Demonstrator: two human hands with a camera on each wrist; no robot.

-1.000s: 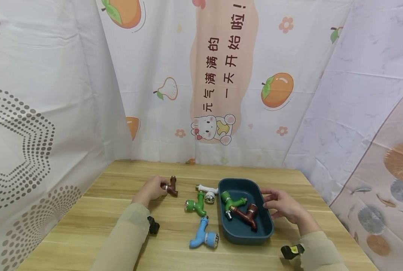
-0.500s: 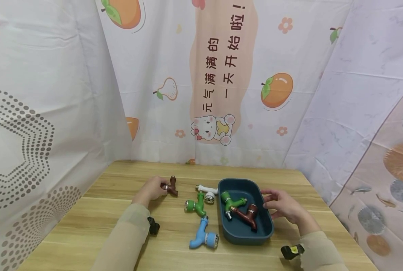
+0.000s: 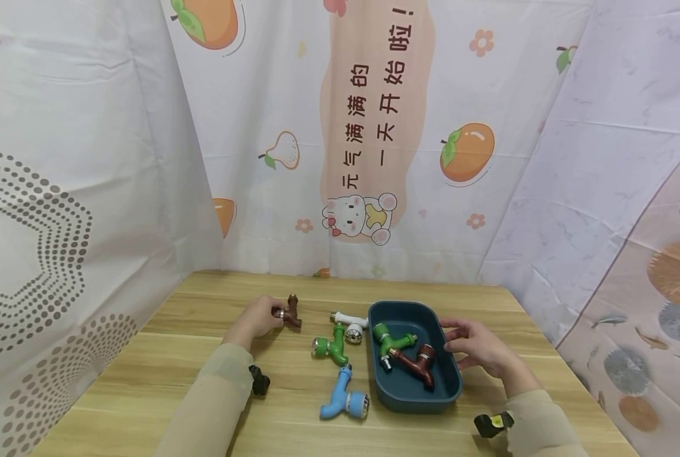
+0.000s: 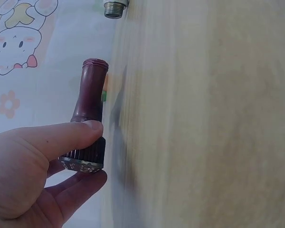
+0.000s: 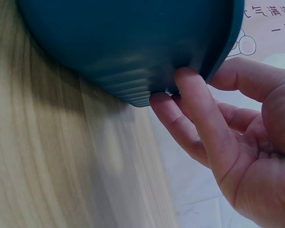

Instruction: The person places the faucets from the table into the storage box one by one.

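Observation:
My left hand (image 3: 262, 315) pinches a dark brown tap (image 3: 291, 314) by its knob at the back left of the table. In the left wrist view, the thumb lies across the tap (image 4: 91, 90) and the fingers are behind and below its knob. My right hand (image 3: 477, 346) holds the right side of a dark blue plastic tub (image 3: 415, 404), thumb at the rim and fingers against the outer wall (image 5: 133, 52). Inside the tub lie a green tap (image 3: 399, 344) and a reddish-brown tap (image 3: 416, 366), partly overlapping, with a small metal spout end beside them.
Between the left hand and the tub lie a white tap (image 3: 351, 319), a green tap (image 3: 335, 348) and a light blue tap (image 3: 340, 400) on the wooden table (image 3: 294, 431). The white one reaches the tub's left side. A printed curtain (image 3: 282, 209) hangs behind the table.
The brown tap in my left hand has shifted very slightly up and to the right in the head view. The right hand, the tub and the other taps stay where they were.

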